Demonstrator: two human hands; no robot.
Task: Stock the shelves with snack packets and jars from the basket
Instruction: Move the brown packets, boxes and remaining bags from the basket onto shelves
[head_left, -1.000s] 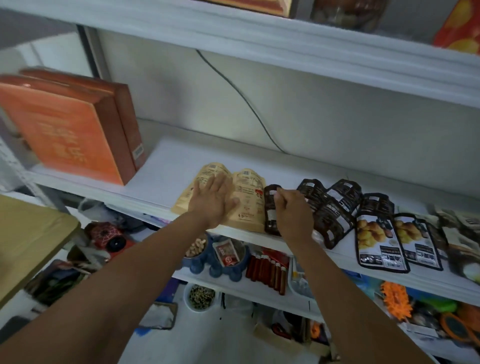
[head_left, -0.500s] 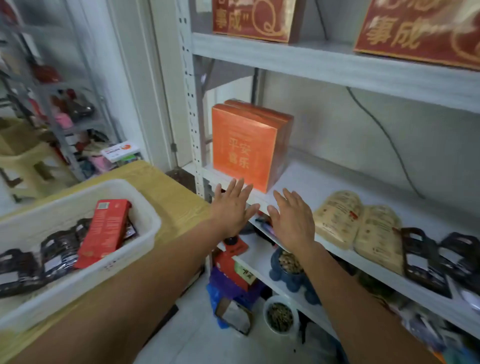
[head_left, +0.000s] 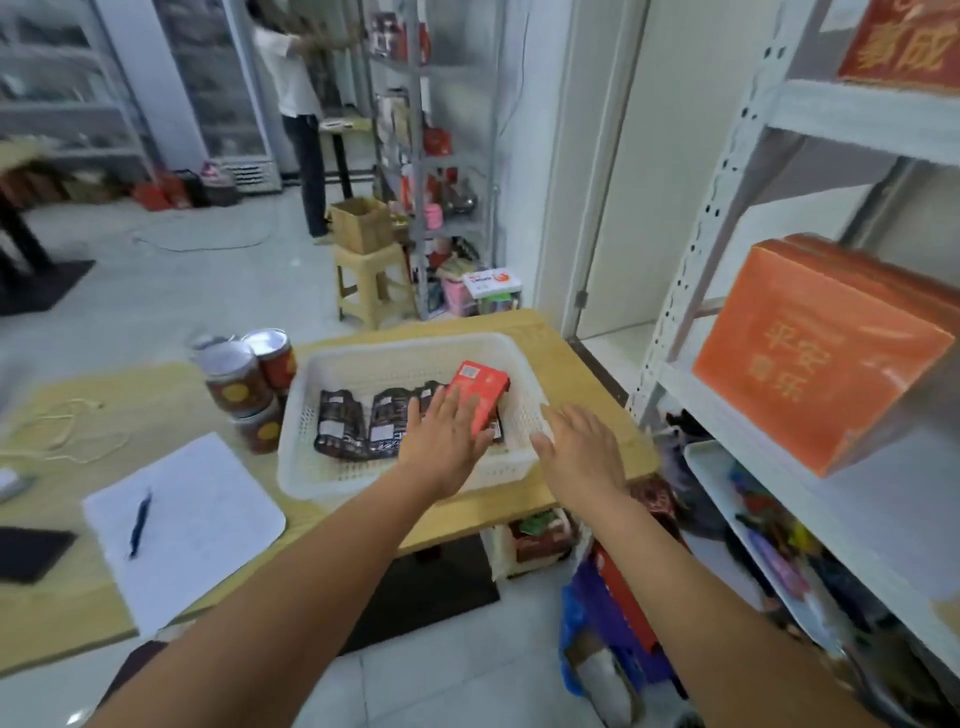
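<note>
While we reach for stock, our left hand (head_left: 447, 439) is over the red box (head_left: 480, 387) and dark packets (head_left: 358, 426) in the basket (head_left: 311, 467) on the counter (head_left: 519, 501), with our right hand (head_left: 584, 454) at its rim. All fingers (head_left: 460, 405) are spread and empty. Next we likely need to grip one item.

One basket (head_left: 395, 347), one red box (head_left: 480, 391), one pen (head_left: 139, 522)

Wooden table (head_left: 587, 374), white basket (head_left: 395, 347), stacked jars (head_left: 244, 382), paper (head_left: 208, 499) with pen (head_left: 139, 522), perhaps a cord (head_left: 62, 431)
</note>
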